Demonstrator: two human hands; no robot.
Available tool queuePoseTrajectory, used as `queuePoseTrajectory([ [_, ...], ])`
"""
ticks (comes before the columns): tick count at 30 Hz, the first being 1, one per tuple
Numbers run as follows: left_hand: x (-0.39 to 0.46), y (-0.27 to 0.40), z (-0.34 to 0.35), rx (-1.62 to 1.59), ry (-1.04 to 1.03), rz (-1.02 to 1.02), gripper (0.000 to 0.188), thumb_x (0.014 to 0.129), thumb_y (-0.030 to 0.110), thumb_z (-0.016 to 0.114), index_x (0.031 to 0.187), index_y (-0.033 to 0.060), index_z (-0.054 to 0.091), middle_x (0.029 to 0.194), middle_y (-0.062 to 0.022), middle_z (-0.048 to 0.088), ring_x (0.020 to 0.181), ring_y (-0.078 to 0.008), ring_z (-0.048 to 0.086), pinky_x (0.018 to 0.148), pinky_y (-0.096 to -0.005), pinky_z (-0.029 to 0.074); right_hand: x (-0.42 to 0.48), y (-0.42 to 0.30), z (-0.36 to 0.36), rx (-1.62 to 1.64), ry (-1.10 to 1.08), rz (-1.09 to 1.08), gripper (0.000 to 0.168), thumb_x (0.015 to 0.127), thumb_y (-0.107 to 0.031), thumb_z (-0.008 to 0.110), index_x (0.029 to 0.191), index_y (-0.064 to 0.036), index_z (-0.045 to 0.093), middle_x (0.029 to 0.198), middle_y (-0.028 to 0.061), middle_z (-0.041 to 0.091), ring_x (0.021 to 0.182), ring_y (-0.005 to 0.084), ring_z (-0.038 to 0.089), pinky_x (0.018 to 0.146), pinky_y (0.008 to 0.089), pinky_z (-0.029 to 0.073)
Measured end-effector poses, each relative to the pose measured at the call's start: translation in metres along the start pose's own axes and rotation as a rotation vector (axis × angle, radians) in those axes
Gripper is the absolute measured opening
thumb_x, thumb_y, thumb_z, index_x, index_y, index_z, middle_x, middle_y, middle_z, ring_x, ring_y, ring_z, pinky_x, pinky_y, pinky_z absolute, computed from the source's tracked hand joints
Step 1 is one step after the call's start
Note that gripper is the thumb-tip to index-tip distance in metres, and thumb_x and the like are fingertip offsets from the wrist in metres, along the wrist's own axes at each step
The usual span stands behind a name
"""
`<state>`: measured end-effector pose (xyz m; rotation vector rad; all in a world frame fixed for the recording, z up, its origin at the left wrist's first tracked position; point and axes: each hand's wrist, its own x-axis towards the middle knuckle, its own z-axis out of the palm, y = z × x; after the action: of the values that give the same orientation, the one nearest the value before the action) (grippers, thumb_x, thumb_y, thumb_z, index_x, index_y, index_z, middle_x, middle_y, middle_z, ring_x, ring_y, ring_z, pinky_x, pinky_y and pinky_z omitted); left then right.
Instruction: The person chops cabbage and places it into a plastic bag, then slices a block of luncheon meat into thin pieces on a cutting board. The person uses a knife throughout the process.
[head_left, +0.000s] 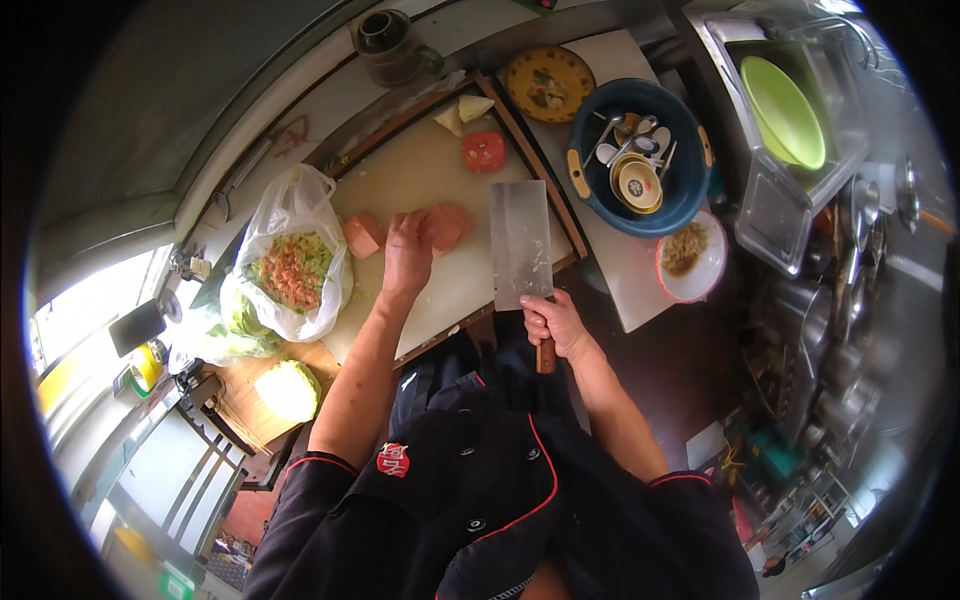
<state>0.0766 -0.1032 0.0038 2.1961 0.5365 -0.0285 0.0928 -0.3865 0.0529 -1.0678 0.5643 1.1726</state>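
My right hand (556, 324) grips the wooden handle of a Chinese cleaver (521, 244), its broad blade pointing away from me near the board's right edge. Food scraps cling to the blade. My left hand (409, 255) has its fingers curled on the near-left side of some pink meat slices (450, 226), likely luncheon meat; its fingertips are partly hidden. Just left of that hand sits a pink block (363, 235) of the same meat. All this lies on a pale cutting board (390, 172) with a raised wooden frame. Toward the far end is a red piece of food (484, 152), beside pale wedges (474, 108).
A plastic bag (341, 281) of chopped green and orange food stands on the left, above a cut cabbage (288, 390). On the right are a blue basin (600, 206) with bowls and spoons, a yellow plate (517, 79) and a white bowl (716, 255). A mug (390, 56) stands beyond.
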Motion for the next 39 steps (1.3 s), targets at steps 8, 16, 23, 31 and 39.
queuePoseTrajectory([
  [8, -0.005, -0.003, 0.012, 0.257, 0.001, 0.228, 0.106, 0.062, 0.015, 0.09, 0.151, -0.0019, 0.034, 0.147, -0.023, 0.039, 0.131, -0.0457, 0.039, 0.112, -0.0523, 0.037, 0.025, 0.015, 0.009, -0.914, 0.347, -0.499, 0.024, 0.093, -0.022, 0.063, 0.097, 0.002, 0.065, 0.069, 0.0194, 0.064, 0.064, 0.0357, 0.065, 0.063, 0.0465, 0.051],
  [16, -0.023, 0.008, 0.016, 0.203, 0.016, 0.205, 0.091, 0.073, 0.017, 0.085, 0.149, 0.0013, 0.038, 0.145, -0.0221, 0.043, 0.129, -0.045, 0.042, 0.11, -0.0511, 0.04, 0.04, 0.02, 0.013, -1.343, 0.474, -0.601, 0.022, 0.092, -0.024, 0.061, 0.088, -0.003, 0.065, 0.074, 0.0219, 0.067, 0.073, 0.0436, 0.066, 0.066, 0.0536, 0.053],
  [23, -0.025, -0.018, -0.051, 0.374, 0.242, 0.238, 0.087, 0.073, 0.011, 0.083, 0.148, 0.003, 0.039, 0.142, -0.023, 0.045, 0.129, -0.0441, 0.044, 0.108, -0.0508, 0.042, 0.024, 0.021, 0.027, -1.271, 0.424, -0.618, 0.019, 0.093, -0.02, 0.063, 0.098, -0.003, 0.069, 0.069, 0.0213, 0.066, 0.068, 0.0432, 0.066, 0.062, 0.0497, 0.054],
  [31, -0.009, -0.063, -0.06, 0.28, 0.132, 0.06, 0.084, 0.067, 0.007, 0.083, 0.141, 0.0012, 0.043, 0.128, -0.0243, 0.052, 0.12, -0.0448, 0.05, 0.103, -0.0496, 0.045, 0.039, 0.039, 0.059, -1.274, 0.245, -0.589, 0.024, 0.092, -0.023, 0.063, 0.083, -0.001, 0.062, 0.071, 0.0205, 0.067, 0.07, 0.0433, 0.065, 0.064, 0.0521, 0.053],
  [39, -0.046, -0.03, -0.036, 0.21, 0.047, 0.133, 0.083, 0.065, 0.012, 0.085, 0.139, 0.002, 0.048, 0.125, -0.0215, 0.053, 0.119, -0.041, 0.051, 0.102, -0.0468, 0.046, 0.045, 0.048, 0.055, -1.285, 0.282, -0.569, 0.021, 0.091, -0.021, 0.062, 0.085, -0.001, 0.064, 0.075, 0.0211, 0.069, 0.072, 0.0431, 0.067, 0.067, 0.05, 0.055],
])
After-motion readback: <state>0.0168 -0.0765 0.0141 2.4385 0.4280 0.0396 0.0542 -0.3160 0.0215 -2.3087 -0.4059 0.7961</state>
